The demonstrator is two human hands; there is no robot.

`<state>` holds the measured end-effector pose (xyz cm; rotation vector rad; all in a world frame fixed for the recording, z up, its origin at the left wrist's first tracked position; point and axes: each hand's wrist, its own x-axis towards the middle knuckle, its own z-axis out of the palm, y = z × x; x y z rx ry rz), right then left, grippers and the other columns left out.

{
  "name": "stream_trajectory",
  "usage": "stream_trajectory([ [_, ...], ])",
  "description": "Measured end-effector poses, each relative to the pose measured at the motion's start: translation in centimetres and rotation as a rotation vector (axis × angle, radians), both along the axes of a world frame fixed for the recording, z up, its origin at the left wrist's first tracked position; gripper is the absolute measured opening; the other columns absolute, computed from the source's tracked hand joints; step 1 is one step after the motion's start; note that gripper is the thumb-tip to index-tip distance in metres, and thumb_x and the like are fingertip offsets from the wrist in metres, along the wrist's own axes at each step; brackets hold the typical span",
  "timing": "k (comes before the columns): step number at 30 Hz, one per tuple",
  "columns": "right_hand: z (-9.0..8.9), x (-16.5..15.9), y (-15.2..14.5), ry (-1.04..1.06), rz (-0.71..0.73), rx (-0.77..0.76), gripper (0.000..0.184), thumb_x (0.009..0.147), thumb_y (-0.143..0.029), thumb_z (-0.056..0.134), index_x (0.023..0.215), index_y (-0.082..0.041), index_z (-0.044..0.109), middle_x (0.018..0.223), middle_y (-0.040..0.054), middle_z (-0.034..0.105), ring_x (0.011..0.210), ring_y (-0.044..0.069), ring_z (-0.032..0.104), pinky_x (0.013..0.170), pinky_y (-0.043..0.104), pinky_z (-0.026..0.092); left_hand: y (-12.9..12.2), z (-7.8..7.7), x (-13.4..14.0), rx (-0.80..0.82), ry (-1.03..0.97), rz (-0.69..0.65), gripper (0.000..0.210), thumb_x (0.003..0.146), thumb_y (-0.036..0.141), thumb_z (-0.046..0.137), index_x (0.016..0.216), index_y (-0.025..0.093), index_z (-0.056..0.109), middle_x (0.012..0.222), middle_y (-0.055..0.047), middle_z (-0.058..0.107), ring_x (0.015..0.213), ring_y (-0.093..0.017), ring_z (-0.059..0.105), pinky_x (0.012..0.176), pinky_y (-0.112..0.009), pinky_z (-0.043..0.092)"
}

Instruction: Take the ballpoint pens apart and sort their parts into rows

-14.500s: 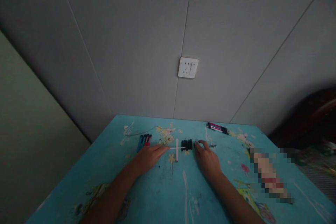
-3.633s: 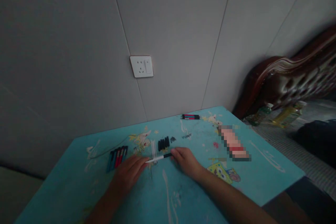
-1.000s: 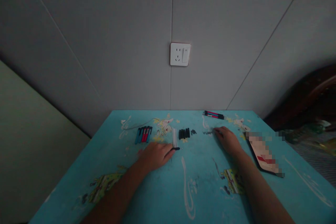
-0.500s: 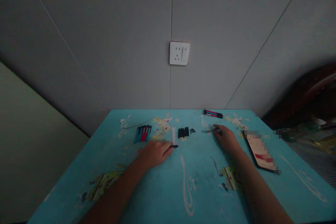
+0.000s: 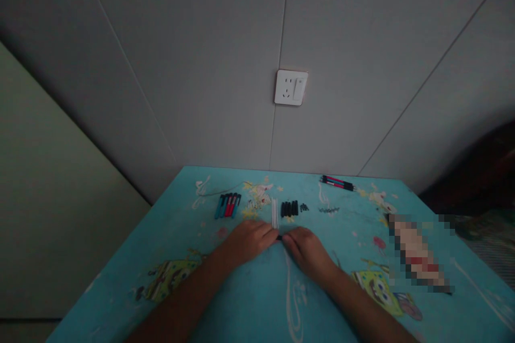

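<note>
My left hand [image 5: 252, 239] is closed around a slim pen [image 5: 280, 237] whose dark end sticks out past the fingertips. Against that end my right hand [image 5: 306, 250] is closed in a pinch; anything small between its fingers is hidden. Just beyond the hands lie several thin white refills [image 5: 274, 213]. Short black tubes [image 5: 289, 208], seemingly pen grips, are lined up beside them, then a little cluster of small dark pieces [image 5: 304, 207]. Farther right is a row of tiny springs [image 5: 329, 209]. Blue and red pen barrels [image 5: 228, 206] with dark clips lie to the left.
Several whole pens [image 5: 337, 183] rest near the table's back edge. A pixelated flat object [image 5: 416, 252] lies on the right. The blue patterned tablecloth [image 5: 249, 305] meets a grey wall with a socket [image 5: 291, 87].
My right hand has moved left from beside the springs to the pen's dark end, where it meets my left hand. The view has tilted and shifted slightly.
</note>
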<state>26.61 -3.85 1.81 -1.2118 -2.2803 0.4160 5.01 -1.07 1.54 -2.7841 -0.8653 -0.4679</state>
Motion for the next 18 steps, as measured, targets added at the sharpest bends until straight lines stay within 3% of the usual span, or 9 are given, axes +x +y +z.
stream_trajectory([
  [5,-0.77,1.05,0.37,-0.083,-0.023,0.063,0.030,0.101,-0.034,0.045,0.080,-0.021,0.063,0.077,0.0039,0.066,0.075,0.020,0.061,0.072,0.032,0.047,-0.35,-0.29,0.39,-0.064,-0.024,0.018,0.019,0.100,0.027,0.046,0.096,0.017,0.062,0.082,-0.004,0.064,0.076,-0.018,0.063,0.063,-0.030,0.047],
  [11,-0.41,0.85,-0.20,-0.117,-0.010,0.176,0.018,0.097,-0.032,0.053,0.102,-0.019,0.064,0.090,0.0084,0.066,0.086,0.026,0.060,0.079,0.041,0.048,-0.26,-0.64,0.13,-0.195,-0.068,0.049,0.016,0.096,0.031,0.055,0.093,0.017,0.063,0.081,-0.003,0.067,0.074,-0.017,0.065,0.063,-0.028,0.048],
  [14,-0.30,0.84,-0.19,-0.036,-0.028,0.118,0.027,0.095,-0.034,0.056,0.118,-0.020,0.060,0.103,0.0102,0.065,0.095,0.026,0.060,0.085,0.042,0.048,0.07,-0.78,-0.28,-0.168,-0.068,0.042,0.015,0.097,0.029,0.054,0.099,0.018,0.063,0.085,-0.003,0.067,0.077,-0.017,0.066,0.065,-0.028,0.048],
  [18,-0.63,0.99,0.12,0.020,-0.052,0.002,0.021,0.099,-0.031,0.046,0.096,-0.022,0.065,0.087,0.0053,0.066,0.082,0.022,0.061,0.078,0.037,0.050,0.29,-1.02,-0.43,-0.140,-0.066,0.046,0.017,0.097,0.031,0.054,0.100,0.018,0.063,0.085,-0.003,0.067,0.079,-0.018,0.066,0.067,-0.028,0.049],
])
